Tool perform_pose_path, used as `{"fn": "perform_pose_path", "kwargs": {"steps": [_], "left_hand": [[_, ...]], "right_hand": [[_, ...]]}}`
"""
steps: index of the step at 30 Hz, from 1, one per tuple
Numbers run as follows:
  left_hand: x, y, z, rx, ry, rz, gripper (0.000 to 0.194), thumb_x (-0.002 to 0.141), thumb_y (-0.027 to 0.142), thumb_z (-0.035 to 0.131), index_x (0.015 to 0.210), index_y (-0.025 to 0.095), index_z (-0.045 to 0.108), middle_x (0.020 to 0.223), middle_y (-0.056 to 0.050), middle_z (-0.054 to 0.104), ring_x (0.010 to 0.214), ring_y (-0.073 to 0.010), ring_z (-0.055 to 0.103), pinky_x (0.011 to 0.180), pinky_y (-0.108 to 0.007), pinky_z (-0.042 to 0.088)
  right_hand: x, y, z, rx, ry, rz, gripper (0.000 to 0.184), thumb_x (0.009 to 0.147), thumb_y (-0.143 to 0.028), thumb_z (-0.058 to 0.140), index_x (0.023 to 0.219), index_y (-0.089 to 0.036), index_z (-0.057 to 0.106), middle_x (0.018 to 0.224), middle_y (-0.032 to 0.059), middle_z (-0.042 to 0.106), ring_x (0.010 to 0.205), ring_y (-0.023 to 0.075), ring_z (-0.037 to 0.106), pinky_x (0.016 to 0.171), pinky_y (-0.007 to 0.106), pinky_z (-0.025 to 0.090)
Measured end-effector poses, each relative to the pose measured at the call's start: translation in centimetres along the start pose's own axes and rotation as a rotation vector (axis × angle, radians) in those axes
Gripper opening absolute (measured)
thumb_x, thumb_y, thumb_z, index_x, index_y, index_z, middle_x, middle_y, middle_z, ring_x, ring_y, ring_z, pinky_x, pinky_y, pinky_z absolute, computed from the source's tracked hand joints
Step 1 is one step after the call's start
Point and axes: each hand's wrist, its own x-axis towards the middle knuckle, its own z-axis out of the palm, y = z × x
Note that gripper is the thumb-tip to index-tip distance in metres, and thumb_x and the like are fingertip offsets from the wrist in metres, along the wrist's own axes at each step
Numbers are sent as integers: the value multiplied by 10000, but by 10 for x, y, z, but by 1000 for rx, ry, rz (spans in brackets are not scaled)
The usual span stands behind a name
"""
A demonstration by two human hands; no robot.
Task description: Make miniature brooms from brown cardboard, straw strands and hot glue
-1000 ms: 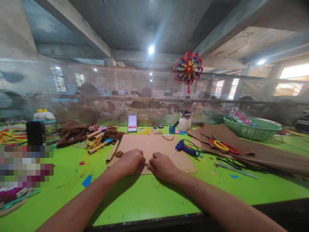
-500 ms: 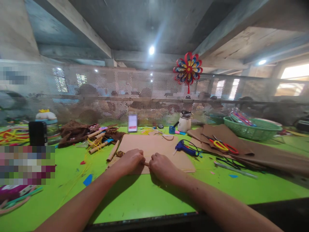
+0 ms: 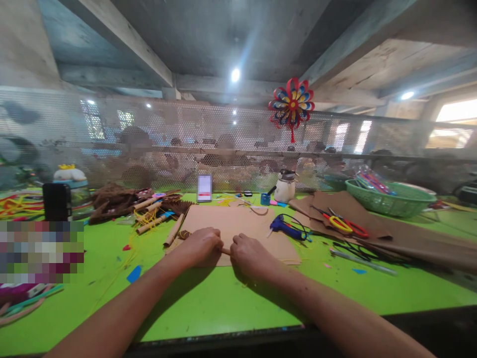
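Note:
A thin rolled strip of brown paper (image 3: 226,251) spans the short gap between my hands, low over the near part of a stack of brown paper sheets (image 3: 234,219). My left hand (image 3: 204,244) is closed on the roll's left end, fingers curled and tips partly hidden. On the other end my right hand (image 3: 249,254) is closed too, knuckles up. Most of the roll is covered by my fingers. A blue glue gun (image 3: 288,227) rests on the right side of the sheets. Left of the stack lies a finished-looking paper tube (image 3: 174,231).
Paper tubes with yellow string (image 3: 151,221) and crumpled brown paper (image 3: 112,199) lie left. Scissors (image 3: 341,223) rest on brown paper (image 3: 357,214) at right, before a green basket (image 3: 391,199). A propped phone (image 3: 204,188) and a white jug (image 3: 286,188) stand behind.
The view has shifted very slightly. Both hands keep nearly the same place and grip on the paper roll; other things stay where they were.

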Motion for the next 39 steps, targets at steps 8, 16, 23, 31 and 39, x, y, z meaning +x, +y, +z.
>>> {"fn": "perform_pose_path", "kwargs": {"steps": [8,16,23,31,39], "left_hand": [[1,1,-1,18,-1,-1,223,719,107,448,592,167,621,673,-66,606,616,-154,515,532,-264,304],[1,0,1,6,-9,5,192,705,105,477,589,168,617,662,-64,602,609,-148,510,543,-261,318],[1,-2,5,22,16,17,199,710,100,472,585,172,609,658,-62,593,606,-153,497,534,-269,294],[0,-3,7,14,18,6,194,691,99,472,594,172,623,652,-62,589,586,-146,479,530,-264,291],[1,-6,12,-6,10,-10,189,691,106,473,599,174,623,643,-55,576,577,-147,470,531,-265,288]], "right_hand": [[-5,2,-4,-35,19,29,171,830,-229,538,828,-140,684,779,99,592,785,220,530,575,288,395],[-5,-3,-6,-18,-7,0,190,819,-192,521,913,-144,680,773,107,593,718,204,546,570,285,401],[-3,-4,-7,-3,-22,4,191,795,-221,548,900,-137,684,791,115,598,731,215,539,590,286,412],[-9,-2,-10,-1,5,22,150,785,-187,531,818,-134,668,772,95,597,682,199,543,551,282,385],[-7,-5,-5,8,-20,22,157,779,-160,519,838,-116,658,759,97,591,664,189,534,561,281,369]]}}
